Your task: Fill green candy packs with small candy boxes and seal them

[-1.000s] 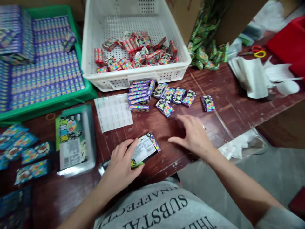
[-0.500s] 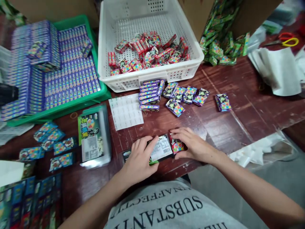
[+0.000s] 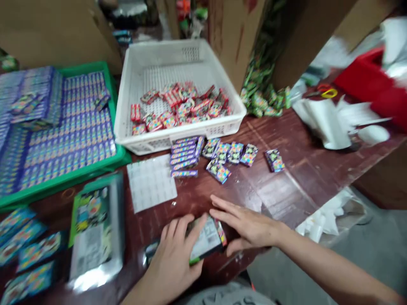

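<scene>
A flat black-and-green printed package [image 3: 205, 240] with a white barcode label lies on the table close to my body. My left hand [image 3: 178, 250] is closed over it, thumb along its top edge, covering the left part. At the package's right end, a narrow strip of a small red box [image 3: 221, 232] shows; the rest of the box is out of sight. My right hand [image 3: 246, 224] is against that end with its fingers stretched out and thumb apart. Beyond the hands, small purple boxes [image 3: 184, 154] stand in a row, and several loose ones [image 3: 235, 152] lie beside them.
A white perforated basket [image 3: 178, 137] holds red boxes. To its left, a green tray [image 3: 119, 154] holds rows of purple boxes. A sticker sheet [image 3: 151, 182], a stack of clear-edged packages [image 3: 95, 224] and blue packs [image 3: 32, 250] lie nearer. Scissors [image 3: 329, 93] and white paper [image 3: 327, 123] are at right.
The red box, earlier mostly visible under my right hand, now shows only as a strip at the package's end. My right fingers have straightened. The camera view has tilted up.
</scene>
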Demonstrator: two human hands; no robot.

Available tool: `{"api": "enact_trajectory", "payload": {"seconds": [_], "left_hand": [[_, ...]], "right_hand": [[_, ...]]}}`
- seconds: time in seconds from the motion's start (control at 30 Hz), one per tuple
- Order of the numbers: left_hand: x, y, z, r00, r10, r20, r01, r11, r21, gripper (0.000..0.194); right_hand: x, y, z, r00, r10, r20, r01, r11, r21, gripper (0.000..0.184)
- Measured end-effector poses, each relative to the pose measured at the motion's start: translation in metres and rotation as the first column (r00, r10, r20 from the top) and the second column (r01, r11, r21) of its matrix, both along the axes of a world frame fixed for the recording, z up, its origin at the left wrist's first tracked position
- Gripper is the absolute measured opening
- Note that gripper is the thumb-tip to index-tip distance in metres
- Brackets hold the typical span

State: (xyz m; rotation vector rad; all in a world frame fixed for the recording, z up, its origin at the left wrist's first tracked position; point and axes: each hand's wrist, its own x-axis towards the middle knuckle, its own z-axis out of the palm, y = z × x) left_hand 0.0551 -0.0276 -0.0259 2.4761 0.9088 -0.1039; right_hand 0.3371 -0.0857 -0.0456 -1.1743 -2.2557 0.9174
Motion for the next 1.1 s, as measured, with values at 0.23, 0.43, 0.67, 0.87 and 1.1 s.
{"api": "enact_trajectory", "payload": {"seconds": [0.23, 0.43, 0.67, 0.87, 1.1], "left_hand": [[0.036, 0.018, 0.005, 0.953, -0.182, -0.242, 0.199, 0.979, 0.045, 0.115], [0.07, 0.028, 0.018, 0.879, -0.286, -0.382, 0.298, 0.954, -0.028, 0.097], [0.046, 0.035, 0.026, 0.96, -0.063, -0.273, 0.032, 0.992, -0.119, 0.096], [0.057, 0.021, 0.022, 0.988, 0.155, -0.026, -0.157, 0.982, -0.103, 0.107], [0.063, 0.008, 0.012, 0.824, 0.488, 0.287, -0.353, 0.839, -0.414, 0.099]], "right_hand": [[0.171, 0.155, 0.029, 0.41, -0.901, 0.142, 0.749, 0.422, 0.511, 0.077], [0.229, 0.244, 0.027, 0.472, -0.83, 0.297, 0.719, 0.558, 0.415, 0.074], [0.182, 0.164, 0.025, 0.474, -0.879, 0.053, 0.817, 0.462, 0.345, 0.083], [0.032, 0.059, 0.007, 0.243, -0.837, -0.491, 0.927, 0.35, -0.137, 0.04], [-0.043, 0.028, -0.003, 0.218, -0.796, -0.565, 0.696, 0.533, -0.482, 0.037]]}}
